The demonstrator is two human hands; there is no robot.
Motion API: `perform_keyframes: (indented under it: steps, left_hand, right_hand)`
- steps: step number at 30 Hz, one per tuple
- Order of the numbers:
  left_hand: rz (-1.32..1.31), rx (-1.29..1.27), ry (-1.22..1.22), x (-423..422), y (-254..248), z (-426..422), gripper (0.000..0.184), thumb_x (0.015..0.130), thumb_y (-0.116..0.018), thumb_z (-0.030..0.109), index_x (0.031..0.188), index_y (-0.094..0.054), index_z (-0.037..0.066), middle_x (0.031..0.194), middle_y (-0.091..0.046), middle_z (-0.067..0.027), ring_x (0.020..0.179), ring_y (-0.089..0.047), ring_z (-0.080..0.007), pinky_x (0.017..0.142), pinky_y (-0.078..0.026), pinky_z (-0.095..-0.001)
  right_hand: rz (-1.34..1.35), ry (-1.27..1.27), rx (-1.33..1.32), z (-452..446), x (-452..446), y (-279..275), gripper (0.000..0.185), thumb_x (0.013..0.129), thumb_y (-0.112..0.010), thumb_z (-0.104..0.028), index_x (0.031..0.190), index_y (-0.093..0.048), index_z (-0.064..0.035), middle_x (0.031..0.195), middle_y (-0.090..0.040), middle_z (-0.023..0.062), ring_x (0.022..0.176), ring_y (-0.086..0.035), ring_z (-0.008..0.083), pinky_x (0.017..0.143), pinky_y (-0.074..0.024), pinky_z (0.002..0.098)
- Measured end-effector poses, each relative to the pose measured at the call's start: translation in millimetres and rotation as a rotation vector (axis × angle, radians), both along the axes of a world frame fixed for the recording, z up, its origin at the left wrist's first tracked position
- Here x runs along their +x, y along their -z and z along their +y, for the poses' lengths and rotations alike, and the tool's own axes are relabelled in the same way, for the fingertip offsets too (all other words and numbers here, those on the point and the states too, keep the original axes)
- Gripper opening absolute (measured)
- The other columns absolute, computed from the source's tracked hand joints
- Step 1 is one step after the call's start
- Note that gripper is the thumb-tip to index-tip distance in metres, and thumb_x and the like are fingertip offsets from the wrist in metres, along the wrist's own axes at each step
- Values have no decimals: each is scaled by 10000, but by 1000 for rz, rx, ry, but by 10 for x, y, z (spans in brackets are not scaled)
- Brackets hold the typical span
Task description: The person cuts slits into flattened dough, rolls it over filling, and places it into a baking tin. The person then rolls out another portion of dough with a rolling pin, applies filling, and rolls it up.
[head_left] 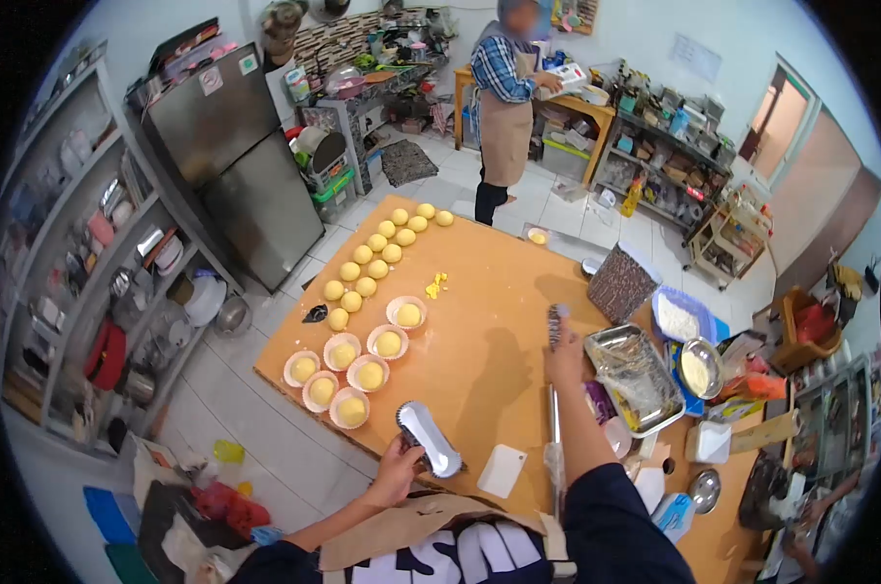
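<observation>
My left hand (398, 469) holds a fluted metal mould (429, 438) by its side, low over the table's front edge. Farther right, my right hand (561, 355) is raised over the table with its fingers closed round a small dark, ridged thing (556, 326), perhaps another mould. Several pale yellow dough balls (363, 254) lie in rows on the orange-brown table (489, 321). Nearer to my left hand, several more balls sit in paper cups (370, 374). Yellow scraps (435, 285) lie beside the rows. A white scraper (503, 471) is right of the mould in my left hand.
A metal tray (635, 380), a blue basin of white powder (682, 317) and a steel bowl (700, 369) crowd the table's right side. Beyond the table stands a person in an apron (506, 107). A fridge (231, 161) and shelves (100, 253) line the left.
</observation>
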State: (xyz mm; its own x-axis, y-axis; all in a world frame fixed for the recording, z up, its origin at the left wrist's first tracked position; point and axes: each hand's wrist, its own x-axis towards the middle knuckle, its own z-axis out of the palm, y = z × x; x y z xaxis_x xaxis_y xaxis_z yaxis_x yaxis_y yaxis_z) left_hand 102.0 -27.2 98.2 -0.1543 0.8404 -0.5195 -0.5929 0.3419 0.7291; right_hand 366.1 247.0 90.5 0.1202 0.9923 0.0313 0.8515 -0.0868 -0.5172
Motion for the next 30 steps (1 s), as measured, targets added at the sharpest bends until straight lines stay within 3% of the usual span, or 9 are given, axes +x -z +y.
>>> perform_keyframes:
  steps: [1, 4, 5, 8, 9, 11, 16, 19, 30]
  left_hand:
    - [-7, 8, 1, 3, 30, 0, 370, 908, -549, 53, 1261, -438, 50, 1134, -571, -51, 1020, -590, -182, 800, -547, -368]
    - [10, 24, 7, -9, -44, 4, 422, 904, -540, 55, 1309, -420, 55, 1193, -544, -80, 1032, -580, -214, 807, -519, -390]
    - [9, 16, 6, -24, -100, 13, 425, 905, -528, 40, 1314, -413, 42, 1189, -545, -89, 1039, -579, -217, 817, -522, -390]
    - [5, -10, -40, -56, -259, 186, 422, 907, -524, 35, 1315, -414, 44, 1200, -537, -85, 1051, -576, -220, 832, -524, -395]
    - [49, -41, -21, -85, -243, 265, 433, 913, -534, 49, 1326, -405, 63, 1225, -522, -79, 1071, -567, -229, 824, -528, -409]
    - [-11, 15, -64, -98, -187, 398, 436, 907, -555, 48, 1316, -404, 67, 1208, -530, -58, 1062, -568, -198, 804, -543, -399]
    - [-17, 167, 72, -149, -349, 608, 459, 927, -548, 59, 1347, -365, 84, 1261, -510, -52, 1125, -545, -201, 836, -553, -408]
    - [-28, 159, 212, -202, -356, 667, 460, 935, -550, 61, 1354, -360, 87, 1286, -499, -53, 1137, -542, -196, 861, -549, -396]
    - [-6, 236, 440, -633, -527, 807, 572, 921, -573, 65, 1422, -299, 93, 1365, -437, -64, 1193, -511, -212, 911, -528, -401]
  right_hand:
    - [-26, -27, -94, 98, -59, -2, 813, 774, -724, -245, 1468, -301, -271, 1397, -393, 169, 1208, -455, 420, 986, -396, 504]
    - [-439, -188, 60, 134, -159, -48, 864, 773, -742, -280, 1485, -253, -283, 1440, -357, 203, 1284, -406, 395, 1036, -296, 593]
    - [-459, -169, 53, 121, -209, -53, 858, 774, -749, -324, 1479, -265, -263, 1494, -316, 140, 1329, -358, 388, 1046, -210, 655]
    - [-289, -212, 154, -17, -480, -46, 748, 788, -740, -336, 1423, -373, -187, 1442, -399, 123, 1296, -398, 382, 1045, -282, 590]
    - [80, -459, 63, -60, -521, -155, 562, 802, -730, -325, 1281, -532, -108, 1353, -486, 159, 1257, -437, 369, 1034, -342, 510]
    - [475, -505, 143, -439, -821, -157, 355, 806, -732, -286, 1086, -659, -80, 1269, -546, 177, 1219, -471, 358, 1014, -379, 448]
    - [478, -651, 146, -1347, -1080, -632, 214, 753, -785, -246, 944, -735, -165, 1370, -467, 154, 1295, -389, 337, 1032, -347, 466]
    - [525, -659, -15, -1486, -1103, -583, 270, 705, -819, -269, 955, -740, -207, 1412, -428, 139, 1323, -347, 334, 1053, -307, 476]
    - [366, -538, 87, -1561, -1423, -774, 309, 612, -859, -299, 889, -748, -216, 1406, -452, 90, 1306, -368, 311, 1064, -264, 474]
